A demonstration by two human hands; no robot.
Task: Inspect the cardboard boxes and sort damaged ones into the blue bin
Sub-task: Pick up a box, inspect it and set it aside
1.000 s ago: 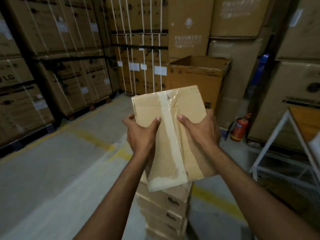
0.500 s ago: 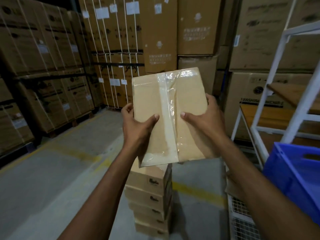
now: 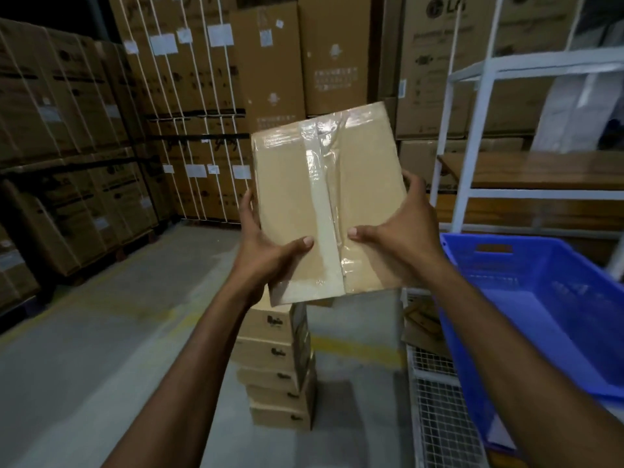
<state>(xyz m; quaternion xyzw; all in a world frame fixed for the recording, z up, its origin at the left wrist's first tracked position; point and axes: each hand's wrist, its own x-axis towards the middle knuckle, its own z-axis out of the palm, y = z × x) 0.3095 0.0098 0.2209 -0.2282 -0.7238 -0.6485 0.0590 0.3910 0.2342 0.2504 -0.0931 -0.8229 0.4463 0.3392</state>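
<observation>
Over the last second the view has swung right, and the blue bin [image 3: 526, 265] now fills the right side where before only its corner showed. That suggests the inspection is ending and a drop into it may follow. The taped cardboard box [image 3: 290, 197] is held up just left of the bin, above its rim and over the stack of small boxes [image 3: 270, 352]. The left hand [image 3: 266, 255] and right hand [image 3: 401, 244] still grip its lower sides, thumbs on the face. Its clear tape [image 3: 322, 214] looks wrinkled and lifting.
</observation>
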